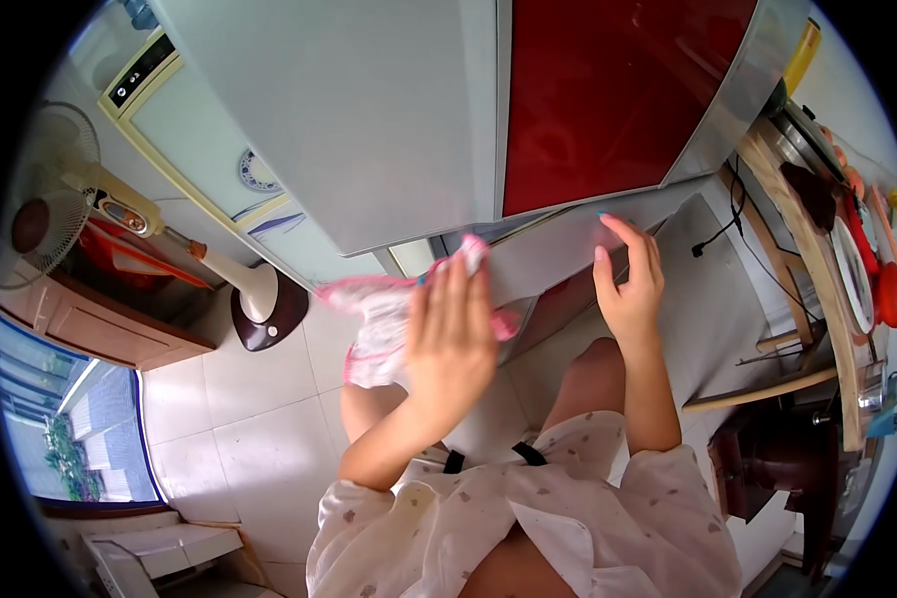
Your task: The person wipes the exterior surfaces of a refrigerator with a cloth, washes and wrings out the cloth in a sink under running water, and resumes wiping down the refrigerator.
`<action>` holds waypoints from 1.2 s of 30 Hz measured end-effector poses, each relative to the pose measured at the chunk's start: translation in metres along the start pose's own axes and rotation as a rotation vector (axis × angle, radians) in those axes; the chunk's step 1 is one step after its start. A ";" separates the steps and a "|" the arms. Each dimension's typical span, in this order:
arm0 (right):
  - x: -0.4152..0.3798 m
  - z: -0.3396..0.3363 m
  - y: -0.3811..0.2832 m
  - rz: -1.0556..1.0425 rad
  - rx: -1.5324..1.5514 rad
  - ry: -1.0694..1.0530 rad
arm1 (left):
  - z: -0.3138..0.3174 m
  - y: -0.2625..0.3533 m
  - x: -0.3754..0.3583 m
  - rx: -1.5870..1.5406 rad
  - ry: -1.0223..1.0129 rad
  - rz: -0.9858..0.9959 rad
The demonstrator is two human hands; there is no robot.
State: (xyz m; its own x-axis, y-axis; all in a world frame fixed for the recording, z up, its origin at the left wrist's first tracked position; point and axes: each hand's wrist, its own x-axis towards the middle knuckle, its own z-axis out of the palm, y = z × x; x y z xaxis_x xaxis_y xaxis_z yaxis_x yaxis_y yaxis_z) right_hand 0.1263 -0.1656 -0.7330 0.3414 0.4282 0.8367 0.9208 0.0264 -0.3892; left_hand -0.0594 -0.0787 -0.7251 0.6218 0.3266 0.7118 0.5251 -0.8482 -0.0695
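Note:
My left hand [451, 334] is closed on a white cloth with pink edging [377, 344]. The cloth hangs out to the left of the hand, and pink bits of it show past the fingertips and on the right side. Part of the cloth is hidden behind the fingers. In front of me stands a tall cabinet-like appliance with a grey panel [349, 110] and a glossy red panel [618, 95]. My right hand [632, 289] is raised below the red panel, thumb and index finger apart, holding nothing. Behind it runs a grey lower section [558, 249].
A standing fan [50, 189] and its dark-based stand [269, 307] are at the left, beside a brown cabinet [120, 324]. A pale appliance [194, 149] stands behind them. On the right, a wooden shelf [817, 269] carries kitchenware, with a black cable [736, 214] alongside.

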 end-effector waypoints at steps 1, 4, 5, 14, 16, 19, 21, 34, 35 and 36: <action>-0.002 0.002 0.005 0.004 -0.039 0.013 | 0.009 0.011 0.008 0.048 -0.048 0.033; -0.003 0.001 0.011 0.028 -0.026 0.029 | 0.034 0.050 0.034 -0.007 -0.076 0.177; -0.006 0.000 0.013 0.093 0.029 0.031 | 0.033 0.061 0.044 -0.084 -0.124 0.179; 0.003 -0.023 -0.040 -0.126 0.126 -0.056 | -0.067 -0.031 0.010 -0.370 -0.190 -0.067; 0.011 -0.017 -0.076 -0.199 0.010 -0.351 | -0.066 -0.054 -0.004 -0.399 -0.376 -0.016; -0.005 0.019 -0.089 -0.184 -0.126 -0.445 | -0.064 -0.049 -0.011 -0.499 -0.350 -0.029; -0.005 0.013 -0.081 -0.219 -0.112 -0.398 | -0.063 -0.047 -0.015 -0.523 -0.360 -0.047; 0.046 -0.052 0.131 -0.248 0.130 -0.301 | -0.071 -0.020 -0.035 -0.597 -0.328 0.132; 0.045 -0.051 0.131 -0.277 0.132 -0.233 | -0.071 -0.020 -0.037 -0.604 -0.322 0.130; 0.042 -0.050 0.131 -0.308 0.131 -0.162 | -0.070 -0.020 -0.039 -0.610 -0.326 0.132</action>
State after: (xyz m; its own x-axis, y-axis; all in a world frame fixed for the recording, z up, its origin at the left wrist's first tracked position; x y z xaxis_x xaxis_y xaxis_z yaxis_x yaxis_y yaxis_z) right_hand 0.2707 -0.1894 -0.7298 0.0085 0.5193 0.8546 0.9401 0.2870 -0.1838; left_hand -0.1346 -0.1037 -0.7020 0.8501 0.2326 0.4724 0.0732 -0.9406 0.3314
